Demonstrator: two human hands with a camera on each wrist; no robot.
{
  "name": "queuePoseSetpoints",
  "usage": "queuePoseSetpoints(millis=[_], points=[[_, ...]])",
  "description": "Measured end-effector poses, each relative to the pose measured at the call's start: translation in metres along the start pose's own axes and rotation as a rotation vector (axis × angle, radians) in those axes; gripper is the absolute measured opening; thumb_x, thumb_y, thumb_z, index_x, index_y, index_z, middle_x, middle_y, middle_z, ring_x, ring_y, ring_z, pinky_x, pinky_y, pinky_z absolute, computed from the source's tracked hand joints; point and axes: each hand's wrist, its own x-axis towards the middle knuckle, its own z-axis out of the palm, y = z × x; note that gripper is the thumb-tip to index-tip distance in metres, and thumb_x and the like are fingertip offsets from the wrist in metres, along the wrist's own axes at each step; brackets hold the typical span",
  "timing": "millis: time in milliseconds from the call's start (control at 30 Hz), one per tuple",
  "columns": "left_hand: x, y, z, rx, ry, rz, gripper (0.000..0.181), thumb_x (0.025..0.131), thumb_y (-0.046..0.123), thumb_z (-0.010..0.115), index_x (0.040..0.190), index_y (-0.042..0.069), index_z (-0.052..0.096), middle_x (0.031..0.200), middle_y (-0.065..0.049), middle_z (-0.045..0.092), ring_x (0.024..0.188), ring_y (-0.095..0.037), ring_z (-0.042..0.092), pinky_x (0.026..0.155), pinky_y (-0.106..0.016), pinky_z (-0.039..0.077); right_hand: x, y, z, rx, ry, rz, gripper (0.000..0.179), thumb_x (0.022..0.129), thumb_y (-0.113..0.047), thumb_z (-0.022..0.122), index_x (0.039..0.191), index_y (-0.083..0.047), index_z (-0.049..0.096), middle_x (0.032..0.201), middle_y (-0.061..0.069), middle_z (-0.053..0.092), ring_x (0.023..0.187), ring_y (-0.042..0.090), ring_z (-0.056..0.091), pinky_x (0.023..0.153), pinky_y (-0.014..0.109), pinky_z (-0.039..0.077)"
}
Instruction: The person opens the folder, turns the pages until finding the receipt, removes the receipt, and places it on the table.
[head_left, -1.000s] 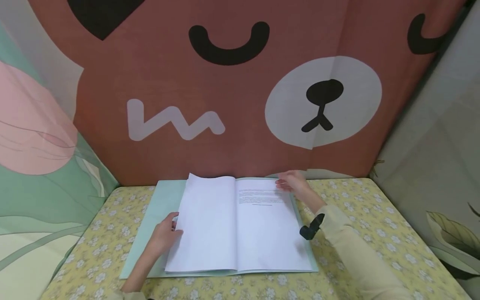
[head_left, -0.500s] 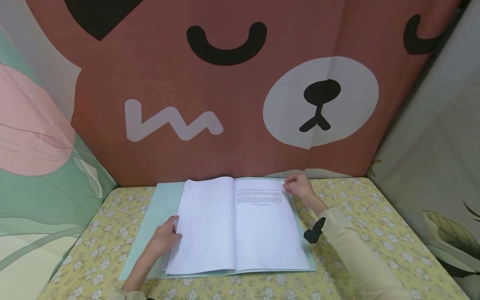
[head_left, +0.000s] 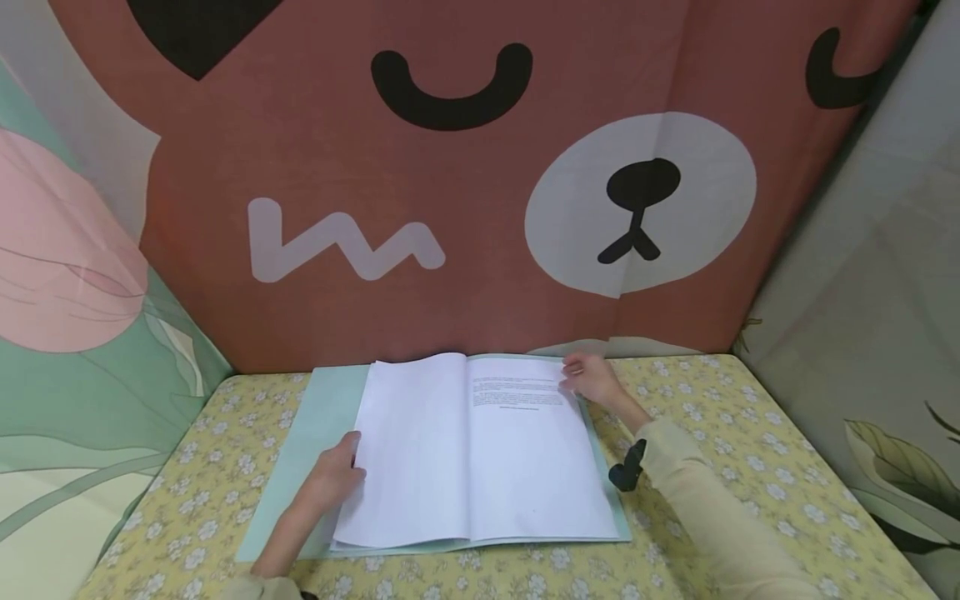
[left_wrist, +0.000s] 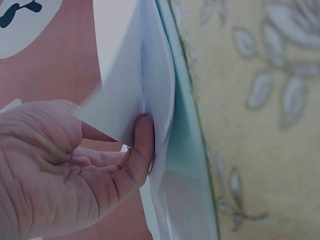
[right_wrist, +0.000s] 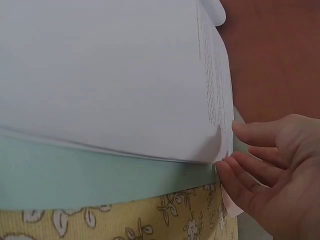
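A booklet of white pages (head_left: 405, 467) lies spread in a pale green cover (head_left: 330, 400). Printed lines show near the top of its right page (head_left: 540, 475); the left page is blank. At the left edge, my left hand (head_left: 330, 479) pinches a page, thumb on top and fingers beneath. The left wrist view shows that page (left_wrist: 120, 90) bent up, with a fingertip against the sheets behind it. My right hand (head_left: 596, 379) is at the top right corner. In the right wrist view its fingertips (right_wrist: 225, 167) touch the page edge, and the thumb stands apart from them.
The booklet rests on a table with a yellow floral cloth (head_left: 720, 425). Behind the table's far edge hangs a brown bear-print curtain (head_left: 480, 308). Printed cloths close off the left and right sides. A black strap piece (head_left: 628, 467) hangs at my right wrist.
My right hand has moved slightly right to the page corner, and its thumb and fingers have spread a little. The left page's raised top corner has settled lower. My left hand has stayed at the page edge.
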Motion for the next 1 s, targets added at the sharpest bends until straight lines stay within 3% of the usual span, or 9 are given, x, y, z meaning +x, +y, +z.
queuePoseSetpoints(millis=[167, 400, 733, 1000], points=[[0.0, 0.002, 0.001, 0.0, -0.006, -0.012, 0.062, 0.101, -0.004, 0.05, 0.155, -0.016, 0.024, 0.155, -0.04, 0.033, 0.143, -0.054, 0.034, 0.112, -0.062, 0.038, -0.002, 0.001, 0.001, -0.082, -0.038, -0.052, 0.049, 0.09, -0.003, 0.077, 0.133, 0.012, 0.058, 0.129, 0.028, 0.065, 0.119, 0.043, 0.062, 0.097, 0.05, 0.055], [0.003, 0.004, 0.004, 0.018, -0.017, -0.056, 0.063, 0.101, -0.004, 0.049, 0.156, -0.015, 0.022, 0.16, -0.036, 0.025, 0.148, -0.051, 0.025, 0.117, -0.061, 0.028, -0.005, 0.003, 0.005, -0.205, -0.077, -0.117, 0.056, 0.091, -0.004, 0.077, 0.14, 0.013, 0.055, 0.133, 0.029, 0.063, 0.12, 0.043, 0.062, 0.099, 0.051, 0.054], [-0.001, 0.011, 0.003, 0.12, -0.014, -0.074, 0.061, 0.1, -0.005, 0.05, 0.155, -0.015, 0.025, 0.158, -0.036, 0.029, 0.146, -0.051, 0.03, 0.116, -0.061, 0.031, -0.006, -0.001, 0.009, -0.311, -0.118, -0.108, 0.061, 0.094, -0.005, 0.076, 0.146, 0.011, 0.049, 0.133, 0.029, 0.063, 0.123, 0.041, 0.062, 0.1, 0.05, 0.054], [-0.004, 0.007, 0.003, 0.174, -0.001, -0.062, 0.059, 0.102, -0.004, 0.048, 0.156, -0.013, 0.027, 0.157, -0.035, 0.034, 0.145, -0.051, 0.033, 0.116, -0.061, 0.033, -0.004, -0.006, 0.01, -0.357, -0.165, -0.074, 0.064, 0.097, -0.007, 0.073, 0.151, 0.011, 0.043, 0.145, 0.029, 0.055, 0.133, 0.043, 0.055, 0.107, 0.05, 0.05]])
